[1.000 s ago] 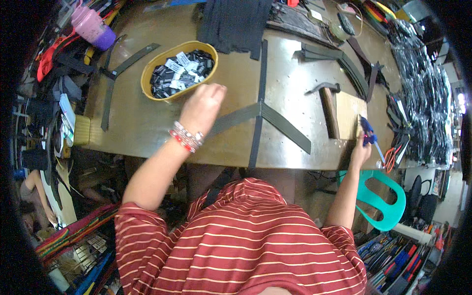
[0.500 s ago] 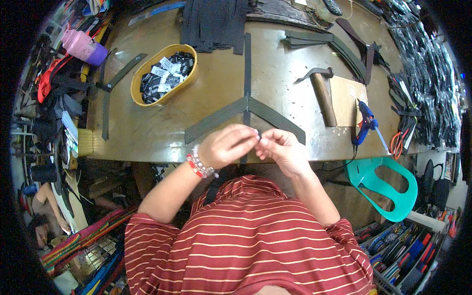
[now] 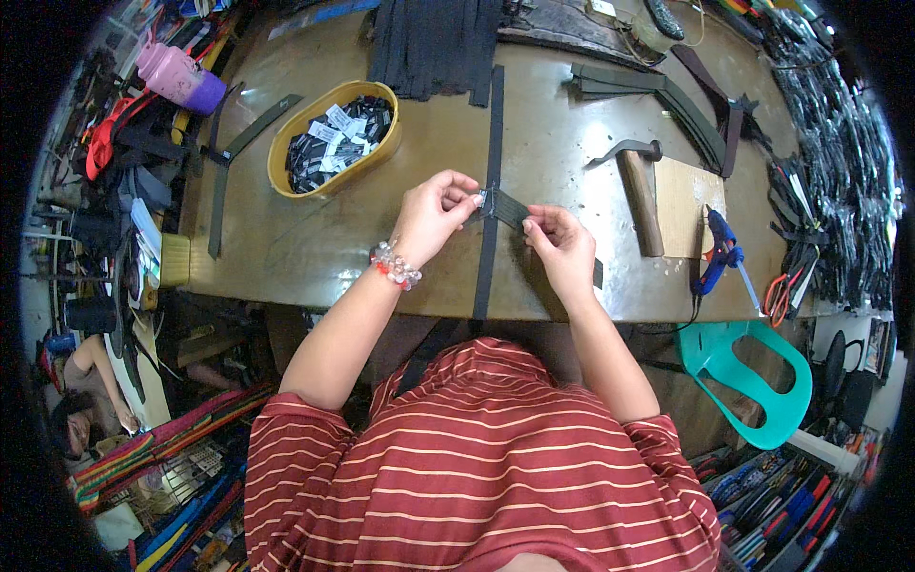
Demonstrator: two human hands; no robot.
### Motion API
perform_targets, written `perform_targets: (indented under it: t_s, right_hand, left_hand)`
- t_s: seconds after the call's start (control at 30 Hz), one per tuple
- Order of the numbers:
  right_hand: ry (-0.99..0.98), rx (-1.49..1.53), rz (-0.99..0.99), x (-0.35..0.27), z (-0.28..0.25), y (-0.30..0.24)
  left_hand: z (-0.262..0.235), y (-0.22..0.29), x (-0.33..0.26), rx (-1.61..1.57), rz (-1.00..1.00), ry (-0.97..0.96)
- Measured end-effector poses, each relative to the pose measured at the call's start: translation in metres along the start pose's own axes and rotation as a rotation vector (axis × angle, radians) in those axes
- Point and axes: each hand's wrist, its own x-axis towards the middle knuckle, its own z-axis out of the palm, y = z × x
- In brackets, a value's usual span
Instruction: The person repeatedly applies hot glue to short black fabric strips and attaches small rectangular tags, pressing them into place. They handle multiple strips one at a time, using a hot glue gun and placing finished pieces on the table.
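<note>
I see my left hand (image 3: 431,214) and right hand (image 3: 562,250), fingers pinched, holding a strap (image 3: 512,209). A yellow tub (image 3: 286,143) sits at ten o'clock on the table (image 3: 572,143).

A strap-making workshop, probably — worn bench (image 3: 315,243), hammer (image 3: 637,181), glue gun (image 3: 717,253), heaped black webbing (image 3: 839,153).

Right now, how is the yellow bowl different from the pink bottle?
The yellow bowl is open, oval and low, filled with small black and white tags; the pink bottle is closed, with a purple end, and lies tilted at the table's far left corner. The bowl sits nearer the left hand. Both rest on the table.
</note>
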Motion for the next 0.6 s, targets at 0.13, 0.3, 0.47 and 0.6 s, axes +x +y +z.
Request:
perform_targets:
  t_s: [0.13,0.3,0.47,0.6]
  right_hand:
    - [0.011,-0.042,-0.131,0.003,-0.001,0.019]
    - [0.029,-0.090,-0.226,-0.001,0.001,0.025]
    - [-0.015,-0.064,-0.092,0.004,-0.002,0.008]
    - [-0.135,-0.260,-0.174,-0.003,-0.014,-0.014]
  left_hand:
    - [0.007,0.002,0.005,0.156,0.086,0.060]
    - [0.017,0.007,0.004,0.351,0.113,0.092]
    - [0.018,0.009,-0.008,0.438,0.458,0.216]
    - [-0.001,0.009,-0.058,0.607,0.756,-0.425]
